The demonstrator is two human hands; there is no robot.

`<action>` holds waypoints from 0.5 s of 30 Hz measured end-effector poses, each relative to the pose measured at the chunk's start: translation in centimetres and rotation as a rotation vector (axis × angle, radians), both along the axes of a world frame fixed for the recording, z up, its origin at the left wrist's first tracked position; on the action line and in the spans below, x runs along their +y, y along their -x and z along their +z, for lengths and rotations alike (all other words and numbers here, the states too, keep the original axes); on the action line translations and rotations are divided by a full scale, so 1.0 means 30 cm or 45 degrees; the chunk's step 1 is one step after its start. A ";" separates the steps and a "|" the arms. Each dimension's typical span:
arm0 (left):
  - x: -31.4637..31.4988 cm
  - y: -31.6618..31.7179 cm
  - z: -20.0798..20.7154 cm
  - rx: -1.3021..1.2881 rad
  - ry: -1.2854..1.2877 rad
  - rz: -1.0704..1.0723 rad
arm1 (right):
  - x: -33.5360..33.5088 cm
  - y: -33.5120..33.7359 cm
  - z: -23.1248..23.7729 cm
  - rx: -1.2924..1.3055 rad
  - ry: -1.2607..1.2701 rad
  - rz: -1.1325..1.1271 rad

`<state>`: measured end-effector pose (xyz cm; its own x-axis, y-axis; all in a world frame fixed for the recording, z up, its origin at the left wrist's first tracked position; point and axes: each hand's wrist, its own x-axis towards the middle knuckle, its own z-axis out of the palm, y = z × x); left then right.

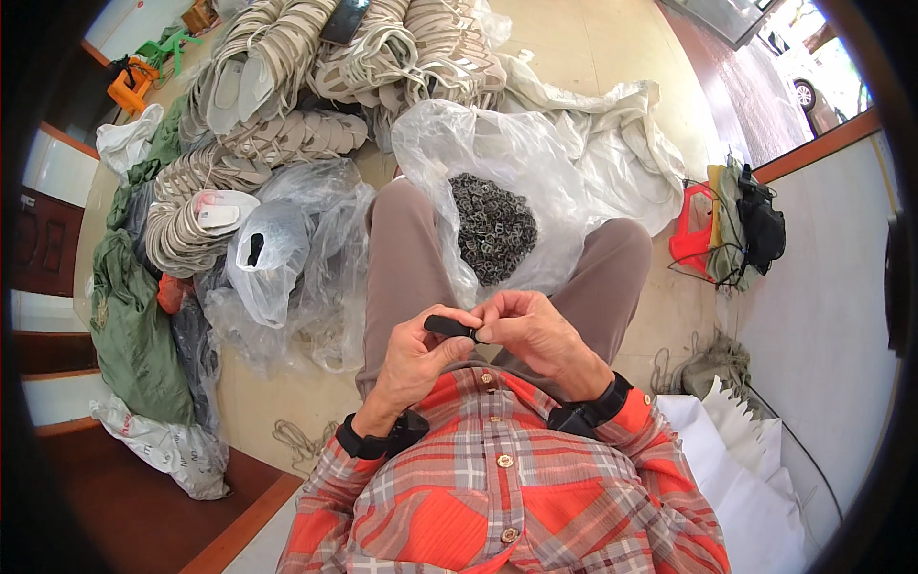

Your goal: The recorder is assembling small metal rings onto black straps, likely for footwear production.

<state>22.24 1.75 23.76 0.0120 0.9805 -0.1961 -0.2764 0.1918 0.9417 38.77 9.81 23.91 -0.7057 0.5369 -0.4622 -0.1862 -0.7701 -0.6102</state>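
Note:
Above my lap, my left hand (418, 352) pinches a short black strap (446, 326) with a rounded end. My right hand (532, 333) meets it, thumb and fingertips closed at the strap's other end. A small light glint shows there, but what it belongs to is too small to make out. Between my knees a clear plastic bag (430, 134) lies spread wide, holding a heap of small dark buckle-like pieces (492, 228). Beside my left knee sits a translucent plastic bag (272, 277) with something black inside.
Stacked beige and grey shoe parts (287, 57) fill the far left, with a phone (345, 21) on top. Green sacks (139, 335) lie at the left. A white sack (631, 143) lies beyond the bag. At the right are a red stool (692, 230), black bag (762, 225) and white sheets (727, 469).

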 end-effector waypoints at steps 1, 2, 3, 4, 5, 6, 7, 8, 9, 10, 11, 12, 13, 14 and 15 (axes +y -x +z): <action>-0.001 -0.002 -0.001 0.007 -0.006 0.004 | -0.003 0.003 0.008 -0.053 -0.014 -0.020; -0.002 -0.003 0.000 0.007 -0.006 0.002 | -0.006 0.003 0.005 -0.053 -0.013 -0.022; -0.002 -0.003 0.001 -0.001 -0.006 0.003 | -0.009 0.003 -0.001 -0.069 -0.056 -0.015; -0.003 -0.003 0.002 -0.008 -0.007 0.004 | -0.012 0.002 -0.004 -0.085 -0.100 -0.009; -0.003 -0.002 0.004 -0.008 -0.006 0.003 | -0.014 0.001 -0.004 -0.084 -0.100 -0.010; -0.002 0.000 0.008 0.000 -0.006 -0.014 | -0.016 -0.001 -0.004 -0.079 -0.141 0.008; -0.002 0.003 0.012 0.008 -0.005 -0.030 | -0.017 -0.002 -0.003 -0.073 -0.182 0.027; -0.002 0.006 0.013 0.008 -0.006 -0.028 | -0.018 -0.006 0.002 -0.073 -0.183 0.029; -0.001 0.010 0.014 -0.040 -0.008 -0.052 | -0.019 -0.012 0.010 -0.030 -0.195 0.058; 0.000 0.013 0.016 -0.088 -0.010 -0.076 | -0.018 -0.016 0.014 0.012 -0.208 0.087; 0.001 0.014 0.018 -0.089 -0.011 -0.073 | -0.018 -0.018 0.014 0.012 -0.208 0.090; 0.002 0.014 0.020 -0.105 -0.026 -0.100 | -0.018 -0.020 0.014 0.025 -0.239 0.100; 0.001 0.014 0.022 -0.121 -0.041 -0.127 | -0.018 -0.020 0.014 0.037 -0.271 0.110; 0.000 0.014 0.022 -0.122 -0.042 -0.124 | -0.019 -0.018 0.018 0.037 -0.271 0.113; -0.002 0.014 0.022 -0.122 -0.065 -0.103 | -0.021 -0.016 0.025 0.033 -0.317 0.137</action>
<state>21.82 1.71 24.42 0.1078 0.9842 -0.1405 -0.3512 0.1699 0.9207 39.24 9.18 24.65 -0.7745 0.5532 -0.3068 -0.1294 -0.6133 -0.7792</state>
